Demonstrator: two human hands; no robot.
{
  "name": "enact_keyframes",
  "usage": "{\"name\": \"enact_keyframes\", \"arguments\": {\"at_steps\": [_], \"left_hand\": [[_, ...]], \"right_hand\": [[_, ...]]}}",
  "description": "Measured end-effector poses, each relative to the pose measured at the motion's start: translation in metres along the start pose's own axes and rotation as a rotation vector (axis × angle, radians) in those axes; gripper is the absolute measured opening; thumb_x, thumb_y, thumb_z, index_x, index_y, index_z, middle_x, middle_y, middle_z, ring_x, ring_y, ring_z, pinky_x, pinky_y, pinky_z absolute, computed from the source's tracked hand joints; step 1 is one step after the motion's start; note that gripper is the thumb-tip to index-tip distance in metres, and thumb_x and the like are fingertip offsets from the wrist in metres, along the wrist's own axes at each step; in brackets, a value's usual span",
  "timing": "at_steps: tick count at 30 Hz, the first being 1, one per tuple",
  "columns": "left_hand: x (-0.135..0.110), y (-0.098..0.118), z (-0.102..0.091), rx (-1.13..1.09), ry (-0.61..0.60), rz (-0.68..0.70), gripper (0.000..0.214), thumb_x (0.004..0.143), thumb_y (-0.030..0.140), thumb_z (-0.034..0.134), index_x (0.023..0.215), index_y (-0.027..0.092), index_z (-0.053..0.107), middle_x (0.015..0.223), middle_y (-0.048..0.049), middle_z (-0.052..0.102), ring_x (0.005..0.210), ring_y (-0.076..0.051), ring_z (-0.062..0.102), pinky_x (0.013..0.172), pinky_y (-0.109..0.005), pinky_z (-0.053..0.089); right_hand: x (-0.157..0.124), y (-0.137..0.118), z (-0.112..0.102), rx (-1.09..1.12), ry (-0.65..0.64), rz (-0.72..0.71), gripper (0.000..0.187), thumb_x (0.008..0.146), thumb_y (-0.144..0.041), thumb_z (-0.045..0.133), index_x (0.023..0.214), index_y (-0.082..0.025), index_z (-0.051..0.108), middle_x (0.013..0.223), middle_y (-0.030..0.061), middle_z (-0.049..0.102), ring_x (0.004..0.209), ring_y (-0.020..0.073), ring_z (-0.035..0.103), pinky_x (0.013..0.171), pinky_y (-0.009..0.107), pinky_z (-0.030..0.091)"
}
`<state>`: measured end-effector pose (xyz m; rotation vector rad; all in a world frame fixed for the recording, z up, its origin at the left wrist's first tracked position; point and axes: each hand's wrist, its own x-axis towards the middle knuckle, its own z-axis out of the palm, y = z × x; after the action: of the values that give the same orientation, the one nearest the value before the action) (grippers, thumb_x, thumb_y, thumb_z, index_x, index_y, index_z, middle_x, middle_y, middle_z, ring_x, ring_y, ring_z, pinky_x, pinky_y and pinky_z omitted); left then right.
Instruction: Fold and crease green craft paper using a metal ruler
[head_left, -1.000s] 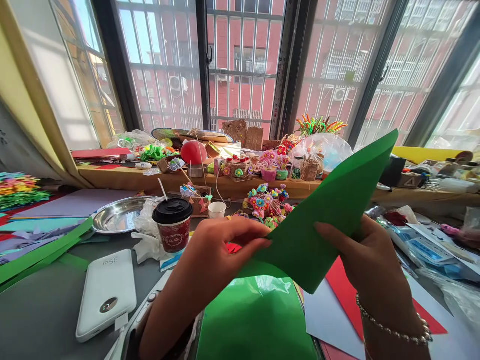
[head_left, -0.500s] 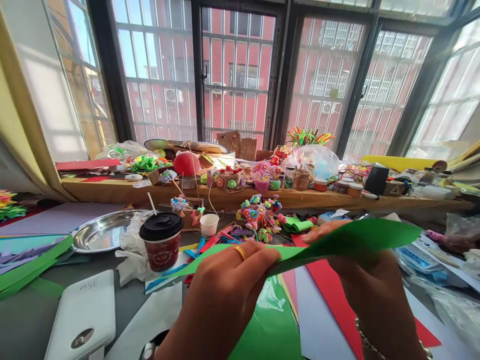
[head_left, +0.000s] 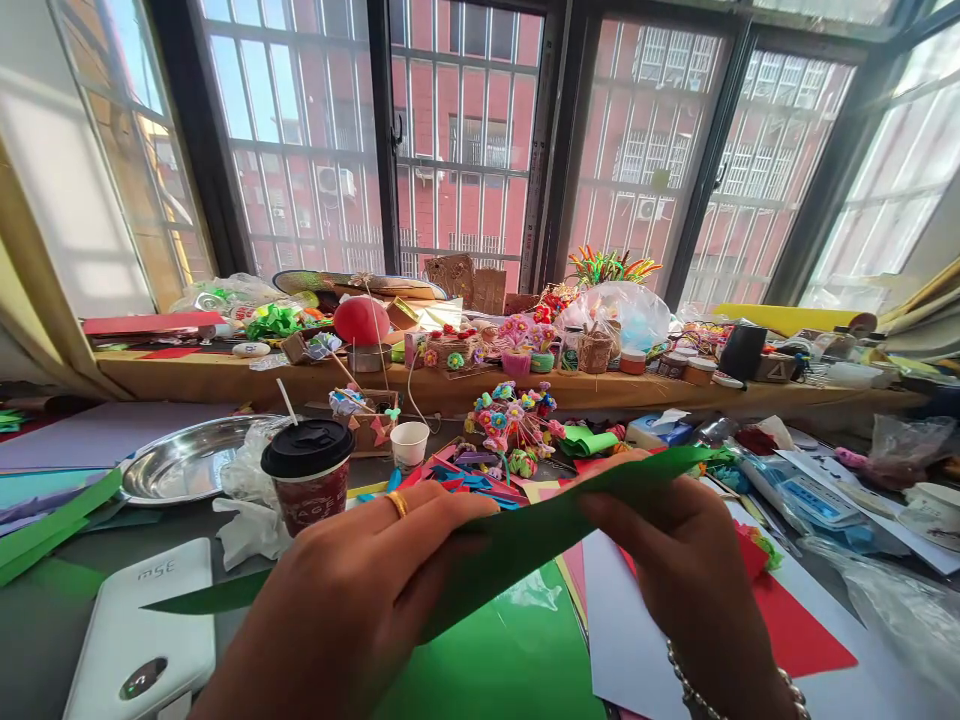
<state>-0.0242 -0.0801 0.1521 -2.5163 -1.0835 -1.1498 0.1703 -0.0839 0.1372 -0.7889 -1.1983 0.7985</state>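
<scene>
A green paper sheet (head_left: 540, 525) is held almost flat above the desk, seen nearly edge-on, stretching from lower left to upper right. My left hand (head_left: 352, 590), with a gold ring on one finger, is closed on the sheet's near-left part, fingers over the top. My right hand (head_left: 675, 560), a bracelet at its wrist, pinches the sheet's right part. Under the sheet lies a glossy green plastic pack (head_left: 517, 660), with red paper (head_left: 795, 630) and white paper (head_left: 630, 640) to its right.
A lidded red coffee cup (head_left: 309, 485) stands left of my hands, a steel dish (head_left: 187, 465) behind it and a white power bank (head_left: 142, 640) at the near left. Paper flowers (head_left: 514, 420), a small white cup (head_left: 410, 443) and craft clutter fill the sill below barred windows.
The green sheet has swung down from standing upright to lying nearly flat, and both hands have lowered with it. The view has tilted up a little.
</scene>
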Motion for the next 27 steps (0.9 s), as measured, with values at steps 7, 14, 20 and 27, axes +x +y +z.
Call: {"name": "enact_keyframes", "arguments": {"at_steps": [7,14,20,27], "left_hand": [[0.0,-0.011,0.002,-0.047,-0.034,-0.079,0.017,0.079,0.028,0.047,0.088,0.03,0.061,0.076,0.0058,0.068,0.063,-0.013,0.063,0.055,-0.019,0.044],[0.0,-0.016,-0.003,-0.033,-0.073,-0.121,0.018,0.076,0.031,0.049,0.087,0.027,0.063,0.076,0.0037,0.069,0.064,-0.015,0.063,0.057,-0.02,0.046],[0.001,-0.016,-0.001,0.01,-0.111,-0.167,0.019,0.076,0.03,0.049,0.09,0.028,0.062,0.08,0.0036,0.068,0.068,-0.017,0.063,0.058,-0.023,0.045],[0.017,0.003,0.013,-0.031,-0.036,-0.12,0.015,0.079,0.029,0.049,0.086,0.026,0.063,0.079,0.0025,0.067,0.07,-0.016,0.061,0.064,-0.026,0.046]], "right_hand": [[0.004,0.014,0.007,0.1,-0.067,0.054,0.009,0.062,-0.019,0.07,0.07,-0.023,0.068,0.068,-0.0011,0.07,0.063,0.0166,0.064,0.057,0.025,0.054],[0.005,0.018,0.011,0.122,-0.116,0.096,0.008,0.063,-0.021,0.069,0.071,-0.022,0.067,0.07,-0.0007,0.07,0.065,0.0157,0.064,0.06,0.025,0.054],[0.003,0.023,0.015,0.086,-0.128,0.101,0.01,0.066,-0.022,0.068,0.076,-0.023,0.066,0.076,-0.0005,0.07,0.073,0.0172,0.064,0.066,0.027,0.053],[0.001,0.028,0.02,0.097,-0.107,0.048,0.012,0.067,-0.02,0.066,0.078,-0.025,0.065,0.078,-0.0022,0.07,0.074,0.0161,0.064,0.066,0.025,0.053]]}}
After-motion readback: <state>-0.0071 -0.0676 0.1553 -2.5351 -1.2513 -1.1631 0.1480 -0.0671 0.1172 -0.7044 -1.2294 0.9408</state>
